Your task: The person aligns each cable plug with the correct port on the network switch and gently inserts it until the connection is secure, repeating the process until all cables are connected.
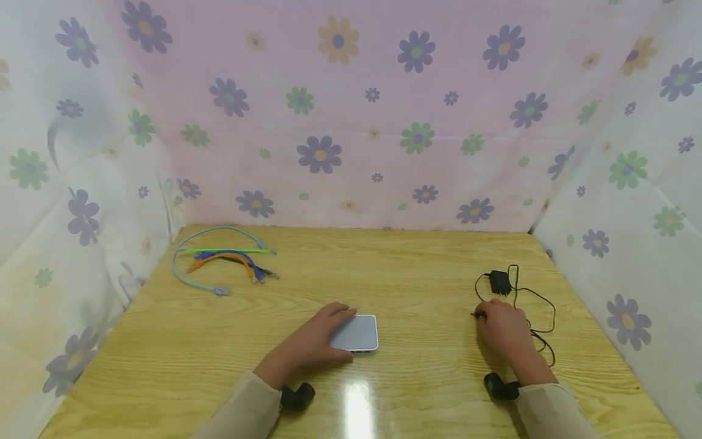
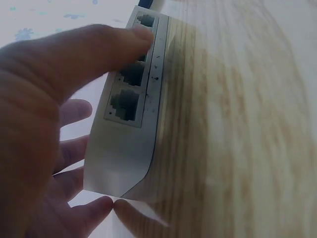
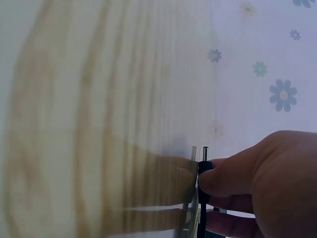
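Note:
A small white network switch [image 1: 362, 334] with a grey top lies flat on the table in front of me. My left hand [image 1: 315, 338] grips its left part, thumb along the near side and fingers at the far side. In the left wrist view the thumb covers part of the row of ports [image 2: 126, 105]. Off to the right, my right hand [image 1: 503, 329] pinches the black barrel plug [image 3: 203, 181] of a power lead between thumb and fingers, its metal tip pointing out. Just beyond that hand sits the black power adapter [image 1: 499, 282].
Several short network cables lie at the back left: a light blue one [image 1: 189, 281], a green one [image 1: 230, 250], an orange one [image 1: 241, 258], and blue and black ones. Loops of the adapter's thin black cord [image 1: 554, 314] spread right of my right hand. Flowered cloth [image 1: 351, 122] encloses the table.

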### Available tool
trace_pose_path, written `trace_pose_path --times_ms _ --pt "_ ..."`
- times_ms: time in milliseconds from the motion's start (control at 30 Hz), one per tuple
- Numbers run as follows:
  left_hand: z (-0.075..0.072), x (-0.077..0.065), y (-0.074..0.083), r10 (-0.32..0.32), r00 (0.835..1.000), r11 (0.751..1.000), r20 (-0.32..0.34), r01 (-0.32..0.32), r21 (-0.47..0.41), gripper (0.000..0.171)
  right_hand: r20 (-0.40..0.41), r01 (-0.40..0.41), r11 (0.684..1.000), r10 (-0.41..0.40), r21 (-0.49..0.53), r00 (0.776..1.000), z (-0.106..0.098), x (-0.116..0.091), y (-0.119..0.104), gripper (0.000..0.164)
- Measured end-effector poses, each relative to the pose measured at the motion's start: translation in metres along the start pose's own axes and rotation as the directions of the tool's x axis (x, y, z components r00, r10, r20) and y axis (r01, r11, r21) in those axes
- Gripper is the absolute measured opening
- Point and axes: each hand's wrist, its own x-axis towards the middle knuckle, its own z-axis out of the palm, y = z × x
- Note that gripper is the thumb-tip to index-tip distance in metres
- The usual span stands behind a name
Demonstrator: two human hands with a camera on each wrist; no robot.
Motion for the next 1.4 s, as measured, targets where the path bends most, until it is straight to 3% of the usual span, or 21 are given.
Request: trace_pose_path --times_ms 333,733,1400 --pt "0.002 0.003 0.001 0.006 1.000 1.000 0.024 -0.006 0.007 0.076 -0.012 -0.003 0.998 0.003 0.055 1.000 -0.003 0.004 -0.004 0.011" --pt "0.004 0.003 -0.001 -0.057 0.998 0.998 0.022 0.058 -0.017 0.072 -0.098 0.081 0.988 -0.068 0.133 0.993 0.000 0.016 -0.019 0.013" --pt "0.011 0.006 -0.001 -0.103 0.994 0.989 -0.042 0.098 -0.114 0.076 0.002 0.107 0.928 -0.115 0.356 0.993 0.009 0.025 -0.057 0.019"
